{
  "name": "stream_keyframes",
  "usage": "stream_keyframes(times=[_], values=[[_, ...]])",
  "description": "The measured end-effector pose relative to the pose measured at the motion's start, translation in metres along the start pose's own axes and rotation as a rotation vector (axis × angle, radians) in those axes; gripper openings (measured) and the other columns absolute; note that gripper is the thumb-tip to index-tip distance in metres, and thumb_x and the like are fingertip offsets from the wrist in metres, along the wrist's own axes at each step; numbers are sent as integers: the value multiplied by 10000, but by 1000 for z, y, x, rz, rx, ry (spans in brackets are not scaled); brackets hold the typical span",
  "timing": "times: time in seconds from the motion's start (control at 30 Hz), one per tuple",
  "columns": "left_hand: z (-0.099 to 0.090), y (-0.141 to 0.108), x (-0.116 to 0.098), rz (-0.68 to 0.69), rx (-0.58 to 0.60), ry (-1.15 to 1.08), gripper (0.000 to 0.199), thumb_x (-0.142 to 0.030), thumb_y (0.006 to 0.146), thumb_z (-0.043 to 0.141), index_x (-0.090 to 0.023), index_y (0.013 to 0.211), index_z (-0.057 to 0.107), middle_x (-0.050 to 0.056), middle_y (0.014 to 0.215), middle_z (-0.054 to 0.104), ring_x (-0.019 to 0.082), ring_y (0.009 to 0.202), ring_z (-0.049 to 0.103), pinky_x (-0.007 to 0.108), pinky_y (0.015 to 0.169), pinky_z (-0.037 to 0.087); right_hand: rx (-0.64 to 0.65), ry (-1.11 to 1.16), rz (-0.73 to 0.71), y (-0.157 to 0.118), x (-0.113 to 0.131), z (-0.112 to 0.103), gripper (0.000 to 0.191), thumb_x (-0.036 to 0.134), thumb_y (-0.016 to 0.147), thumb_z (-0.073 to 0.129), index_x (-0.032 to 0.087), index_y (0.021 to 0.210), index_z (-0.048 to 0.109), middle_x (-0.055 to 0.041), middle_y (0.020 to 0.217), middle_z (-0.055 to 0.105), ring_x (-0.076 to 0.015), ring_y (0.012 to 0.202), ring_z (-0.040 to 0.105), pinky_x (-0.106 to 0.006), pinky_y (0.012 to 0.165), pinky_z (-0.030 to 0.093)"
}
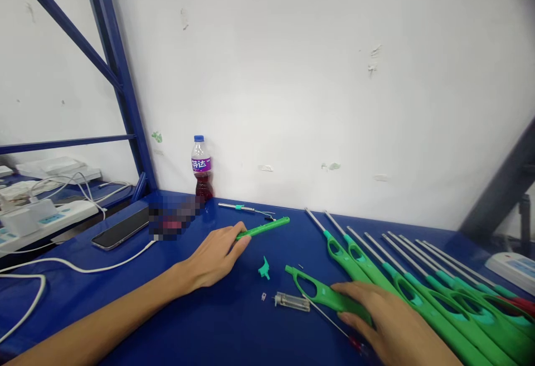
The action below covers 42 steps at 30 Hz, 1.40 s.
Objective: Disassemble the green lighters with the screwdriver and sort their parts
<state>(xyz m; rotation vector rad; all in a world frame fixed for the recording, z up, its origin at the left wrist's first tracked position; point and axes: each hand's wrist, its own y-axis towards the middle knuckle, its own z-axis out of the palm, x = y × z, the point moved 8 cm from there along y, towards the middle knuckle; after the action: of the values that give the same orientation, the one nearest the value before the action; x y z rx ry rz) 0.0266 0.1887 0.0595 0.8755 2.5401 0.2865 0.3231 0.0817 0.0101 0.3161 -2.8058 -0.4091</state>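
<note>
My left hand (217,255) pinches one end of a narrow bright green plastic strip (267,226), its other end pointing right. The fingers of my right hand (387,318) are closed around a green lighter handle shell (324,293) with an oval finger hole, low over the table. Between the hands lie a teal trigger (264,269), a small pink piece (263,297), a clear fuel tank (292,302) and a tiny metal pin or spring (300,267). A thin screwdriver shaft (328,318) passes below the shell. Behind my left hand rests a metal lighter tube (236,206) with wires.
Several assembled green lighters (426,299) lie in a row at right. A drink bottle (202,168) stands against the wall. At left are a phone (121,229), a white cable (87,269) and a power strip (54,220). A white box-like item (512,271) sits far right.
</note>
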Motion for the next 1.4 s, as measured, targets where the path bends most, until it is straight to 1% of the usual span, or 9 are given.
stream_keyframes(times=[0.23,0.4,0.6,0.77,0.9,1.03,1.13,1.23,1.4], values=[[13,6,20,-78,30,-14,455,-593,1083,440,-218,1297,585,76,1084,683,285,985,662,424,895,507,-4,43,-42,7,5,11,471,141,918,538,353,1287,740,-58,1228,799,-280,1047,802,-322,780,666],[25,8,26,-31,66,-20,420,-517,1064,539,-225,1357,616,82,1200,642,299,1135,610,465,1031,493,-39,121,-142,4,-6,20,667,72,851,533,384,1430,645,-59,1285,776,-274,1128,780,-306,830,665],[27,6,24,7,89,-37,452,-519,1061,573,-251,1423,604,89,1252,606,289,1144,584,482,1054,499,-67,177,-101,12,-8,23,569,114,936,460,370,1412,638,-107,1293,705,-224,910,803,-265,672,654],[27,4,23,27,107,-51,498,-562,1050,588,-313,1481,593,92,1285,584,292,1149,572,499,1062,495,-128,389,-114,11,12,20,577,109,1006,312,359,1440,599,-117,1264,662,-199,1050,758,-325,912,664],[29,5,24,25,117,-62,518,-584,1026,623,-349,1488,608,84,1240,566,289,1125,575,508,1058,492,-232,320,-51,10,17,8,616,111,1016,286,385,1501,547,-96,1341,680,-252,1253,693,-420,986,652],[31,5,25,15,124,-88,539,-613,1008,639,-378,1492,611,78,1223,551,286,1124,586,509,1064,489,-228,188,-71,15,22,-8,535,202,1049,352,376,1520,534,-78,1312,716,-260,1193,727,-413,948,658],[32,5,26,1,124,-119,551,-618,999,650,-373,1491,613,76,1207,558,287,1120,596,496,1053,499,-291,99,0,16,22,-17,412,399,1085,429,354,1469,572,-77,1279,738,-282,1157,744,-422,901,668],[33,4,28,-13,118,-168,591,-602,990,674,-369,1523,575,64,1217,580,277,1122,617,453,1033,518,-328,69,30,16,24,-13,426,543,1062,473,347,1417,605,-75,1285,749,-313,1173,745,-440,866,674],[36,6,35,-28,82,-245,655,-502,975,727,-367,1575,502,49,1233,635,244,1060,647,406,984,536,-238,91,-45,28,32,-5,468,563,1069,475,317,1456,570,-84,1305,753,-303,1180,750,-412,885,660]])
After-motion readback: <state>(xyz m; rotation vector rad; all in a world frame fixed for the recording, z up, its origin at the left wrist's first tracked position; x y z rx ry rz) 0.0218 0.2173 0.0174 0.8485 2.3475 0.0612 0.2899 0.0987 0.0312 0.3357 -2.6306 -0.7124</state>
